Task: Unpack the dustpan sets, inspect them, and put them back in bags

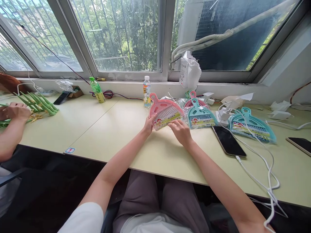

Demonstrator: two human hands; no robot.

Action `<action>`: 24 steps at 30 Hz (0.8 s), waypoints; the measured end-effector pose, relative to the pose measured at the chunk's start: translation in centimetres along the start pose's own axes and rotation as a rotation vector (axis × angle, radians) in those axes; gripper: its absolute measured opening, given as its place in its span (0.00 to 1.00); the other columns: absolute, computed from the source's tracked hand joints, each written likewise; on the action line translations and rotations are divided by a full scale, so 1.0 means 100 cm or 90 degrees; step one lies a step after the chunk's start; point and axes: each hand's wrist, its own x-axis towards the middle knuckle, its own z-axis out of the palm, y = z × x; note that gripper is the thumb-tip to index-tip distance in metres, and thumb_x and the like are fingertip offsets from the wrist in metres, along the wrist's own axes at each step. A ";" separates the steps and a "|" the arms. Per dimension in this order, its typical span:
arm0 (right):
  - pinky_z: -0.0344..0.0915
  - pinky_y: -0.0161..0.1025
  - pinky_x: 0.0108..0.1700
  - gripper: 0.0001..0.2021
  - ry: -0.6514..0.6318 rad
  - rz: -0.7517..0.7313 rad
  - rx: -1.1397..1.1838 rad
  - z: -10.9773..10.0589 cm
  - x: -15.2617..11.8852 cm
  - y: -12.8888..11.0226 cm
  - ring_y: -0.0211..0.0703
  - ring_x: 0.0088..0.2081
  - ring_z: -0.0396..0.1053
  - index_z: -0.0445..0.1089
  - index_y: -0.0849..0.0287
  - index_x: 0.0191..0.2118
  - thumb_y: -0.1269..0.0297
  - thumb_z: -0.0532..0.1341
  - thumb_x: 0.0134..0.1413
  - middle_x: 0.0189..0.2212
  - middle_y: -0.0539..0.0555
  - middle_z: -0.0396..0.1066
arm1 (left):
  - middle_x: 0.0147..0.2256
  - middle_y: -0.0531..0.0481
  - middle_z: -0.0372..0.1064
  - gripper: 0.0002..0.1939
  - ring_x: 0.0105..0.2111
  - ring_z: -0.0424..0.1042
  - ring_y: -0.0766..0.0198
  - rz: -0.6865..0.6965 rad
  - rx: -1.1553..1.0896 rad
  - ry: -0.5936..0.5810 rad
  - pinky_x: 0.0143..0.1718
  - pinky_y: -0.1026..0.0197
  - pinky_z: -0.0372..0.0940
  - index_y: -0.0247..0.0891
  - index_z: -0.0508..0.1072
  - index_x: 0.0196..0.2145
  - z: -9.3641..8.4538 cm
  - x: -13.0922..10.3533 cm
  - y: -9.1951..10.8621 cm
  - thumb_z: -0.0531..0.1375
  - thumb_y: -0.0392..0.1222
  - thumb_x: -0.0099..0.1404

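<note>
A pink dustpan and brush set with a yellow printed label is tilted up above the table in front of me, its handle pointing to the upper left. My left hand grips its lower left edge, thumb in front. At the lower right edge, my right hand has its fingers curled and pinched against the set by the label; the exact fingertip contact is partly hidden. Just beyond my right hand lies a teal dustpan and brush set in clear plastic, partly over another pink set.
Further right are more teal sets, a black phone on a white cable, and another phone. A clear bottle and a green bottle stand by the window. At left, another person's hand is beside green plant-like stems.
</note>
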 end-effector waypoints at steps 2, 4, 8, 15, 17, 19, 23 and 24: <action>0.67 0.42 0.43 0.13 0.020 0.052 0.027 0.000 -0.001 0.000 0.48 0.42 0.71 0.76 0.55 0.39 0.71 0.53 0.64 0.39 0.56 0.75 | 0.50 0.43 0.74 0.33 0.51 0.72 0.50 0.007 -0.008 -0.001 0.52 0.49 0.67 0.39 0.67 0.56 0.000 -0.001 0.001 0.68 0.50 0.55; 0.67 0.41 0.39 0.12 0.048 0.109 0.093 0.001 -0.001 -0.001 0.47 0.37 0.73 0.76 0.56 0.38 0.65 0.55 0.65 0.37 0.56 0.77 | 0.49 0.45 0.74 0.30 0.50 0.73 0.52 -0.004 -0.016 0.005 0.52 0.50 0.67 0.40 0.68 0.56 -0.002 -0.002 0.002 0.66 0.49 0.57; 0.68 0.41 0.31 0.17 0.107 0.269 0.322 0.007 0.002 0.002 0.45 0.27 0.72 0.76 0.58 0.31 0.52 0.57 0.62 0.28 0.56 0.77 | 0.41 0.45 0.77 0.21 0.42 0.76 0.55 -0.101 -0.011 0.015 0.47 0.53 0.68 0.35 0.73 0.48 -0.007 -0.002 0.002 0.65 0.46 0.58; 0.73 0.36 0.46 0.08 0.230 0.553 0.892 0.015 0.010 0.019 0.39 0.39 0.75 0.74 0.56 0.35 0.59 0.66 0.49 0.35 0.51 0.77 | 0.45 0.44 0.76 0.22 0.40 0.76 0.58 -0.170 -0.004 -0.059 0.42 0.56 0.69 0.36 0.71 0.51 -0.005 -0.005 0.002 0.63 0.39 0.58; 0.71 0.36 0.51 0.06 0.240 0.588 0.996 0.016 0.012 0.021 0.38 0.42 0.74 0.72 0.55 0.35 0.61 0.65 0.50 0.36 0.49 0.76 | 0.46 0.46 0.76 0.26 0.40 0.76 0.59 -0.162 0.000 -0.067 0.42 0.57 0.69 0.39 0.69 0.54 -0.005 -0.005 0.003 0.63 0.38 0.57; 0.72 0.38 0.52 0.06 0.235 0.611 1.064 0.017 0.014 0.020 0.39 0.43 0.75 0.71 0.54 0.35 0.59 0.63 0.52 0.35 0.50 0.76 | 0.46 0.46 0.75 0.26 0.40 0.76 0.60 -0.155 -0.001 -0.066 0.41 0.57 0.69 0.39 0.68 0.54 -0.006 -0.005 0.003 0.63 0.37 0.57; 0.71 0.39 0.55 0.12 0.187 0.540 1.090 0.018 0.012 0.017 0.41 0.48 0.73 0.71 0.53 0.40 0.56 0.66 0.51 0.40 0.50 0.76 | 0.42 0.45 0.76 0.20 0.36 0.75 0.62 -0.162 0.007 -0.065 0.38 0.60 0.69 0.35 0.72 0.48 -0.010 -0.003 0.002 0.63 0.39 0.56; 0.71 0.39 0.55 0.13 0.175 0.528 1.074 0.019 0.011 0.018 0.41 0.48 0.73 0.71 0.53 0.40 0.58 0.69 0.48 0.40 0.50 0.76 | 0.42 0.45 0.76 0.20 0.36 0.75 0.62 -0.169 0.015 -0.074 0.38 0.60 0.69 0.34 0.72 0.47 -0.011 -0.003 0.002 0.64 0.40 0.56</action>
